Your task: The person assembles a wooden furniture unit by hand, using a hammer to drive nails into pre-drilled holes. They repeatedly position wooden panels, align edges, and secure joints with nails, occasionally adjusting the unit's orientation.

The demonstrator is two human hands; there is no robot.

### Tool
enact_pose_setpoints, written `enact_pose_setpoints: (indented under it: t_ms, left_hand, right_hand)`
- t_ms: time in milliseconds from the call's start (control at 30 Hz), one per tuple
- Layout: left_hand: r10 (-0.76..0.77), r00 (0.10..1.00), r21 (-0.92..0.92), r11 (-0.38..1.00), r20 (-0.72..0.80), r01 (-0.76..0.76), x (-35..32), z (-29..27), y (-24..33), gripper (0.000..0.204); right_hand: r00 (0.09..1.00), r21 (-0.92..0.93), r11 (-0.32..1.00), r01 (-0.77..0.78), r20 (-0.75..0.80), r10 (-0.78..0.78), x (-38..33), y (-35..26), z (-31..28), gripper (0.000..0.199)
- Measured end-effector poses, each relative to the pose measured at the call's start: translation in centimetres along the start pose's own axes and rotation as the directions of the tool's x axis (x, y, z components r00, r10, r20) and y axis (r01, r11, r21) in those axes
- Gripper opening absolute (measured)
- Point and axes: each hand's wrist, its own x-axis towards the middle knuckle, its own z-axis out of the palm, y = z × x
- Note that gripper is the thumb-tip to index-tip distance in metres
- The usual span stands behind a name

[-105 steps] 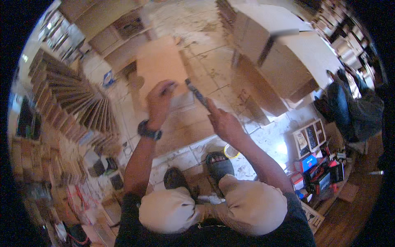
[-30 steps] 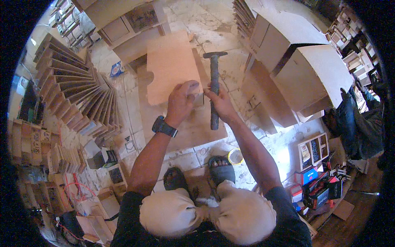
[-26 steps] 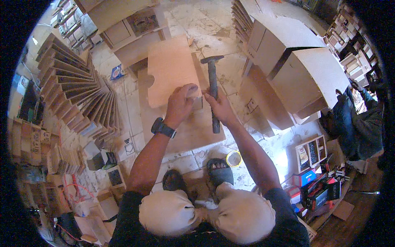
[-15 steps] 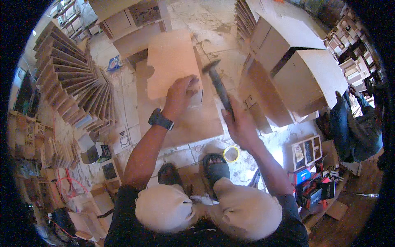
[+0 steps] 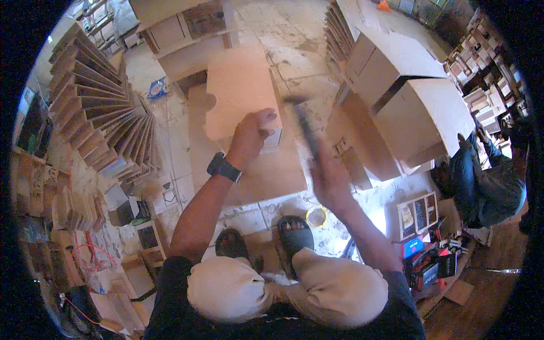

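A hammer (image 5: 306, 129) is gripped by its handle in my right hand (image 5: 331, 178); motion blurs both, with the hammer's head raised to the right of the work. My left hand (image 5: 249, 136) rests at the near right corner of a light brown wooden panel (image 5: 241, 79), which has a rounded notch in its left edge. The fingers there are curled and pinched together; whatever lies between them is too small to make out. Under that corner shows the pale side of a box-like piece (image 5: 272, 139). It all sits on a flat brown board (image 5: 249, 184) on the floor.
Fanned wooden panels (image 5: 107, 113) stand at the left. Large box-like cabinets (image 5: 419, 107) are at the right, and another cabinet (image 5: 175, 31) stands beyond the panel. A small round yellow-rimmed tub (image 5: 316, 216) is near my right foot. Another person (image 5: 487, 181) is at the far right.
The hammer and my right hand have shifted slightly down and right and are more blurred. My left hand stays at the panel's corner. The whole view has tilted a little.
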Motion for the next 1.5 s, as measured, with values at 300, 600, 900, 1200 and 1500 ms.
enact_pose_setpoints:
  t_ms: [300,600,900,1200,1500]
  left_hand:
    - [-0.075,0.996,0.002,0.997,0.054,0.075,0.2,0.1,-0.1,0.057]
    - [0.01,0.981,0.069,0.998,-0.196,0.003,-5.6,-1.3,0.7,0.042]
    - [-0.323,0.902,0.118,0.923,-0.285,0.367,-18.9,-2.7,-8.2,0.03]
    - [-0.402,0.91,0.373,0.833,-0.098,0.408,-14.2,-2.8,-12.7,0.015]
    - [-0.412,0.911,0.725,0.629,0.005,0.281,-11.2,-0.7,-13.2,0.015]
  right_hand:
    - [1.0,-0.042,0.999,0.027,0.013,-0.026,-0.9,0.6,1.5,0.055]
    - [0.898,0.271,0.859,-0.434,0.2,0.391,-6.6,2.6,2.9,0.05]
    - [0.489,0.543,-0.03,-0.839,0.778,0.396,-12.5,5.9,7.4,0.044]
    - [0.461,0.514,-0.469,-0.718,0.857,0.231,-15.2,6.7,6.8,0.032]
    - [0.455,0.503,-0.052,-0.863,0.818,0.353,-15.1,5.5,5.5,0.026]
